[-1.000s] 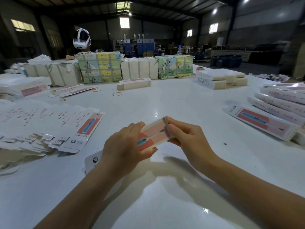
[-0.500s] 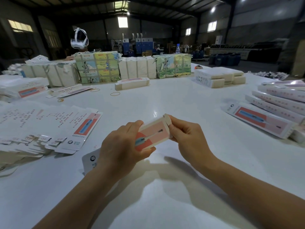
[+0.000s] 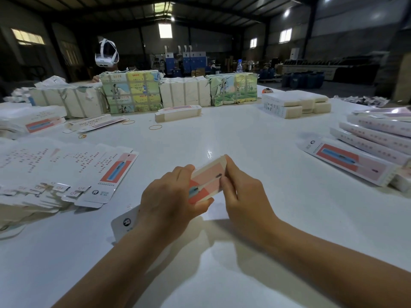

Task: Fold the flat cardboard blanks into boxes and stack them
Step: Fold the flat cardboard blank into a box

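Since half a second ago, right hand (image 3: 241, 192) shifted onto far end of box (image 3: 208, 181), left hand (image 3: 169, 196) gripping near end, frame centre above table (image 3: 222, 138); judged light, thin, crushable, best pinched along creased edges.

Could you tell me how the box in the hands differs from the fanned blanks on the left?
The box is held up off the table by the left hand and right hand; the blanks lie flat on the table. The box is single; the blanks overlap in a spread. Both show the red-and-blue print.
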A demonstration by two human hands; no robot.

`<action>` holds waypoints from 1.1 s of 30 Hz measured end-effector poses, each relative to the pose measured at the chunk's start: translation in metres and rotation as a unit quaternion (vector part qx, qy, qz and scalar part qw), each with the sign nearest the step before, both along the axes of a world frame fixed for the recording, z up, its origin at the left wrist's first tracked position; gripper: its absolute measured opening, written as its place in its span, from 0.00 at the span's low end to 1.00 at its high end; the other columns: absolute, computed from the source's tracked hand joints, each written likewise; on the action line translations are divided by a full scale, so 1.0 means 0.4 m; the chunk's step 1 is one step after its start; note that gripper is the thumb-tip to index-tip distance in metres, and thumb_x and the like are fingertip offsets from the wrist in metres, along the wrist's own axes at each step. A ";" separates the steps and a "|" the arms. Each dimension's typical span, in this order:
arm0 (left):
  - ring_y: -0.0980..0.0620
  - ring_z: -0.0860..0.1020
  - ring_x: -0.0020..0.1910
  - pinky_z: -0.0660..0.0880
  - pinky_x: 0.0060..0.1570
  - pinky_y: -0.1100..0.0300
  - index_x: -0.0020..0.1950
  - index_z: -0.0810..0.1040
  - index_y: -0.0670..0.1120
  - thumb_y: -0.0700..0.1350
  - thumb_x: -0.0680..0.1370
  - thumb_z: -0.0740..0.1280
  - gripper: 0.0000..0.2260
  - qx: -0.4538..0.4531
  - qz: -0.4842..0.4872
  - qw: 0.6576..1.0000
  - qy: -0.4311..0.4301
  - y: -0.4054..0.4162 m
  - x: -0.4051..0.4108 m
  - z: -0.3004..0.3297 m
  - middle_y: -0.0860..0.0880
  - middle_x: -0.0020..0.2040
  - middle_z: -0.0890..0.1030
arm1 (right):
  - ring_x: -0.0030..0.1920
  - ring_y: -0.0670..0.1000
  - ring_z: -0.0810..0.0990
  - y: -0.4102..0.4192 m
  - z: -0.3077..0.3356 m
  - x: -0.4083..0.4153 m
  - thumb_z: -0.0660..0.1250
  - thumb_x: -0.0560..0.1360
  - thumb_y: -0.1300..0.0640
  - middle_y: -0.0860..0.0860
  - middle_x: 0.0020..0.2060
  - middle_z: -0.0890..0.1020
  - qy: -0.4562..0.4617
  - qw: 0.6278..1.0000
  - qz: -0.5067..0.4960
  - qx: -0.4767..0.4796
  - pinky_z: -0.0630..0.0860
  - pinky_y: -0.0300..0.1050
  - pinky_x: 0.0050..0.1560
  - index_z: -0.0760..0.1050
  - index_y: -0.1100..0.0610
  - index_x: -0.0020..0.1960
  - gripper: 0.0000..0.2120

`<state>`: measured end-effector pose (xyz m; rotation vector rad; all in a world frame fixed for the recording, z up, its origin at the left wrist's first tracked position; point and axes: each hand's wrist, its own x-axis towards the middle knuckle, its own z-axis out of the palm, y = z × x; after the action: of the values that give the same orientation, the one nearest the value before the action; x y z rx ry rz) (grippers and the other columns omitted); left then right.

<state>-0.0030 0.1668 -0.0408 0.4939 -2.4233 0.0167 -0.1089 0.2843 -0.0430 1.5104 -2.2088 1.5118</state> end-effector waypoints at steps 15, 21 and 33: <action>0.44 0.79 0.29 0.78 0.25 0.52 0.50 0.79 0.38 0.55 0.59 0.81 0.29 -0.026 -0.003 1.000 -0.002 0.010 0.000 0.007 0.43 0.38 0.81 | 0.46 0.44 0.76 -0.004 -0.009 -0.021 0.58 0.81 0.57 0.43 0.50 0.78 0.026 0.999 -0.022 0.011 0.68 0.24 0.45 0.65 0.54 0.73 0.21; 0.51 0.79 0.43 0.75 0.40 0.61 0.63 0.71 0.50 0.66 0.68 0.63 0.30 0.057 -0.007 0.997 0.043 -0.029 0.008 -0.004 0.51 0.56 0.79 | 0.57 0.36 0.76 0.000 0.006 -0.024 0.59 0.81 0.56 0.31 0.56 0.75 -0.128 0.989 0.061 -0.035 0.69 0.27 0.57 0.62 0.43 0.72 0.21; 0.54 0.78 0.44 0.70 0.38 0.69 0.62 0.70 0.52 0.67 0.67 0.64 0.29 0.042 -0.037 0.998 -0.003 -0.065 0.026 -0.005 0.54 0.55 0.79 | 0.74 0.40 0.46 -0.003 -0.004 -0.038 0.70 0.73 0.52 0.36 0.75 0.45 0.206 0.975 0.044 0.067 0.51 0.34 0.72 0.42 0.39 0.75 0.43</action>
<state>0.0076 0.1409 -0.0429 0.4414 -2.4542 -0.1161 -0.1239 0.2830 -0.0445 1.7882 -2.0515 0.9649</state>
